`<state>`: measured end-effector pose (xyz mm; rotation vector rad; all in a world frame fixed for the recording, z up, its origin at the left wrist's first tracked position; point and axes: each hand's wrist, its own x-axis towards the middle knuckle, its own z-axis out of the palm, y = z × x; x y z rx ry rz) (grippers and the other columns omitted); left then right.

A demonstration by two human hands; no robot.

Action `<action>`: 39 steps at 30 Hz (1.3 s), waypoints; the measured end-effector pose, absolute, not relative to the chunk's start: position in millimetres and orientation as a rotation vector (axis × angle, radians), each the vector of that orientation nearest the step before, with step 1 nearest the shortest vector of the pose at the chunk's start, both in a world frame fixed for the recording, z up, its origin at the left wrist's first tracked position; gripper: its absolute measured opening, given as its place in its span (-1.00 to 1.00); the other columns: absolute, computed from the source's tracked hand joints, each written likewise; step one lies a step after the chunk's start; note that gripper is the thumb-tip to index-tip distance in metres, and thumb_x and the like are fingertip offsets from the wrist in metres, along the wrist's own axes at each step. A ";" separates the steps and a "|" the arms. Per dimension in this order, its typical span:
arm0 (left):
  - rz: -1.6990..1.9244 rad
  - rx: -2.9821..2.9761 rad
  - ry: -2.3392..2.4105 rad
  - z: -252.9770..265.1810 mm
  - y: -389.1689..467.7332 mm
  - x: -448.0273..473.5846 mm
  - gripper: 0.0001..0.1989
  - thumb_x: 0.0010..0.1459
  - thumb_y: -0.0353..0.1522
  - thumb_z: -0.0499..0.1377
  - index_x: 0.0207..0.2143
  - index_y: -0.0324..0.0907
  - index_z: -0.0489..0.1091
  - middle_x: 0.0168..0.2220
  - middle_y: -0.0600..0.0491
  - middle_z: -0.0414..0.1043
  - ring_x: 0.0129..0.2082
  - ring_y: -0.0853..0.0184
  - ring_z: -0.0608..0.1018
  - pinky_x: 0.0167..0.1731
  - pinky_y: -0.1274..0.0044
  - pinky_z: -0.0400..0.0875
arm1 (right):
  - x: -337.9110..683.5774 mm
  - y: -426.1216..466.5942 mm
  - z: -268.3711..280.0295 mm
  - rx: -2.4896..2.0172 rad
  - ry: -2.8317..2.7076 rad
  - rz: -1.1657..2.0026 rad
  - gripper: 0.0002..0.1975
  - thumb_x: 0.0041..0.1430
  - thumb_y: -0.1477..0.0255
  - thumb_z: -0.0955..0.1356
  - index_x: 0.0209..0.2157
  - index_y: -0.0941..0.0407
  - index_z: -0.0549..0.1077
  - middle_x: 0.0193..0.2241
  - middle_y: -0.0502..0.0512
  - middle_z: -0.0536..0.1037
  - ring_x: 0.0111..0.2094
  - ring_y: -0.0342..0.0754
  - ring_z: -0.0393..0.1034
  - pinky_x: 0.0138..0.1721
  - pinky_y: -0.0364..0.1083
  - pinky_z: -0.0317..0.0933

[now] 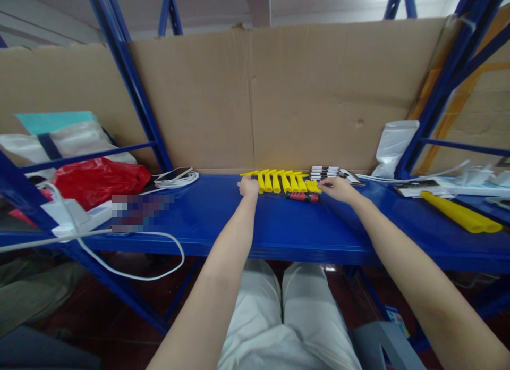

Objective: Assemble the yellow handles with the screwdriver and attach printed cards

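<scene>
A row of several yellow plastic pieces (pixel 285 183), each with a tube-like body and a thin bar at the top, lies near the back of the blue shelf table. At the row's left end, my left hand (pixel 249 186) is closed against the leftmost yellow piece; the fingertips are hidden. My right hand (pixel 338 189) has its fingers pinched at the right edge of a cluster of small yellow parts (pixel 313 186). What lies between those fingers is too small to make out. In front of the row rests a red and black screwdriver-like tool (pixel 303 197).
Black-and-white packs (pixel 324 172) are stacked behind my right hand. Yellow tubes (pixel 462 213) lie at the right. A phone on coiled white cable (pixel 177 176), a red bag (pixel 101 181) and a power strip (pixel 93 217) are at left. Cardboard (pixel 311 93) walls the back.
</scene>
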<state>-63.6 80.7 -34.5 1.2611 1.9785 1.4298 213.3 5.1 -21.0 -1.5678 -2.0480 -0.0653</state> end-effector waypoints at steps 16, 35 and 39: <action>1.661 1.254 1.277 -14.4 60.2 -31.9 -0.68 0.08 -0.53 -0.06 -0.27 -0.16 0.45 -0.31 0.05 0.50 -0.43 0.43 0.50 -0.37 0.60 0.40 | 211.4 7.8 -24.1 -1.568 -1.929 0.008 -0.64 0.11 0.53 0.28 -0.03 0.24 0.46 -0.22 0.22 0.61 -0.19 0.03 0.51 -0.09 -0.03 0.33; 1.397 1.424 0.850 -15.3 47.0 -19.2 -0.81 -0.03 -0.57 0.10 -0.40 -0.23 0.48 -0.28 0.07 0.50 -0.49 0.53 0.46 -0.32 0.60 0.46 | 218.1 13.3 -27.4 -1.622 -1.800 -0.062 -0.60 0.09 0.48 0.35 -0.01 0.27 0.43 -0.29 0.24 0.61 -0.29 0.00 0.52 -0.22 -0.08 0.37; 1.339 1.629 0.903 -20.4 43.3 -14.6 -0.74 -0.05 -0.59 0.17 -0.27 -0.25 0.48 -0.16 0.01 0.49 -0.38 0.46 0.51 -0.28 0.53 0.49 | 220.5 16.9 -30.4 -1.596 -1.780 -0.061 -0.60 0.08 0.52 0.34 -0.01 0.27 0.43 -0.30 0.22 0.61 -0.31 -0.02 0.52 -0.24 -0.09 0.37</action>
